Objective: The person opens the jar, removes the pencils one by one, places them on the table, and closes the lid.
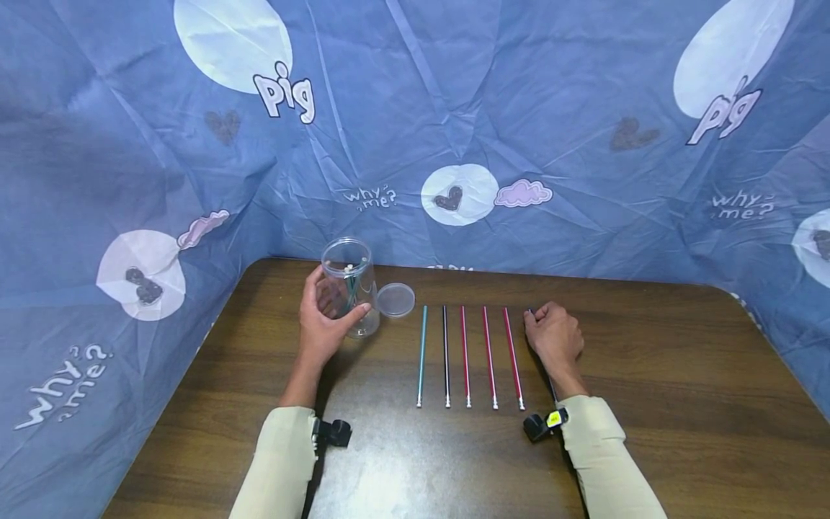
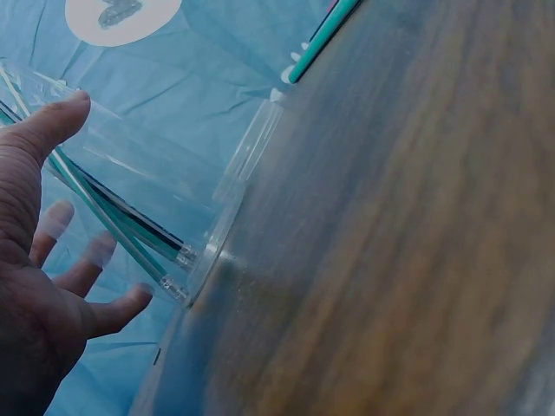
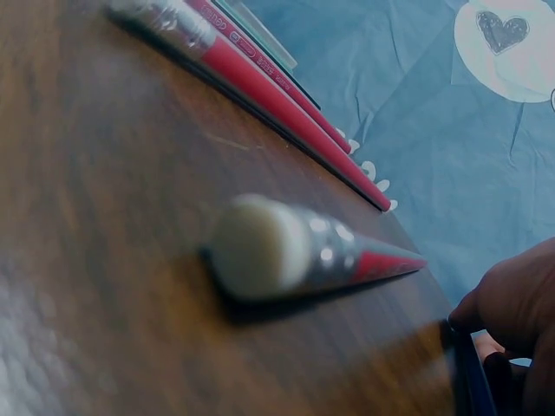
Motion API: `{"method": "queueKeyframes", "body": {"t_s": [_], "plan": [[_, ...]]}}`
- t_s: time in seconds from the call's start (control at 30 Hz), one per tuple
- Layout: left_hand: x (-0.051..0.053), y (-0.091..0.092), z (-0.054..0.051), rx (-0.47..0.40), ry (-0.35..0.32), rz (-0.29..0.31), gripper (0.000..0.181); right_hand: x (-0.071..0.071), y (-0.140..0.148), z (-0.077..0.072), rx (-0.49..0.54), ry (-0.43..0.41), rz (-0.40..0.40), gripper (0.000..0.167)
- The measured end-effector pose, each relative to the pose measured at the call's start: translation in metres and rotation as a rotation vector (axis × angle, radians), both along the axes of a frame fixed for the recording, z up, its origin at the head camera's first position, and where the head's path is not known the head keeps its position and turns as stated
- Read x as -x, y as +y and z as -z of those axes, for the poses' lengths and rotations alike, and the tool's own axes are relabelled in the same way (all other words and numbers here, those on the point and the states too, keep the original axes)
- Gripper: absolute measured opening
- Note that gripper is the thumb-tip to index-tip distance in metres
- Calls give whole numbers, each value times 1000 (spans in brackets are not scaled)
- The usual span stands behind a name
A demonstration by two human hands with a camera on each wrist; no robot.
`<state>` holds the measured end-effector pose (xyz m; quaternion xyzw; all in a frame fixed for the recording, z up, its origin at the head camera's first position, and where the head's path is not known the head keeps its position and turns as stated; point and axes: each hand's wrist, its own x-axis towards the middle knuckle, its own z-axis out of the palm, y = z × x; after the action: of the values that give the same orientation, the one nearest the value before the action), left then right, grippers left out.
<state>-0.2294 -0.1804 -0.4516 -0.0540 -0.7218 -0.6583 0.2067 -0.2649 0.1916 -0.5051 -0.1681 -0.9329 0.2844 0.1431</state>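
Note:
My left hand grips a clear plastic jar, thumb on the near side and fingers behind. Inside the upright, lidless jar lean several teal and dark pencils, eraser ends down in the left wrist view. At the right end of a row, my right hand pinches the far end of a dark pencil lying on the table; its near part runs under the wrist. Left of it lie a teal pencil, a dark pencil and three red pencils, erasers toward me.
A round clear lid lies just right of the jar. The brown wooden table ends at a blue printed cloth hanging behind and at the sides.

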Motion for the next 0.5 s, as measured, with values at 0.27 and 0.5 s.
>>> {"method": "queueKeyframes", "body": {"t_s": [0.27,0.5], "plan": [[-1,1,0,11,1,-5,86,-2,0,-1,-4,8,-1,25],[0,0,0,8,1,-7,86,-2,-1,-1,-5,-3,4,23]]}}
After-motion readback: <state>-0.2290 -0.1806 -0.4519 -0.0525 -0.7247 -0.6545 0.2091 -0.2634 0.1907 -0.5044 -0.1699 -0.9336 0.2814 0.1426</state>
